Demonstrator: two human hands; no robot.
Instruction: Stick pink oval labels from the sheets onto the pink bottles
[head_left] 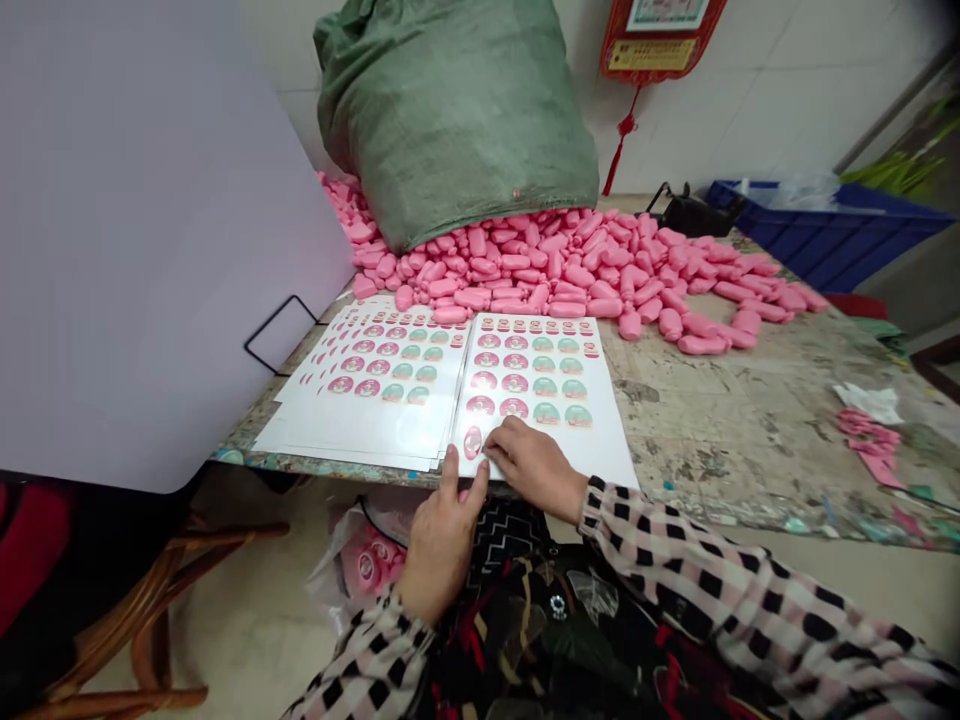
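Note:
A sheet of stickers (555,455) lies at the table's front edge, with rows of pink and green labels on it. Near its lower left corner is a pink-rimmed oval sticker (472,442), between the fingertips of both hands. My right hand (541,466) rests on the sheet, thumb and fingers pinched at the sticker's right edge. Just below the sticker is my left hand (442,530), its index finger and thumb pointing forward. A bit of a pink piece (463,495) shows between them; the rest is hidden by the hand. More sticker sheets (360,430) lie fanned to the left.
Pink plastic pieces (517,262) spill from a green sack (457,110) across the back. A grey-white panel (165,250) stands at left. A blue crate (840,235) is at back right, pink scraps (874,445) at right. Below the table hangs a clear bag (337,550) of pink pieces.

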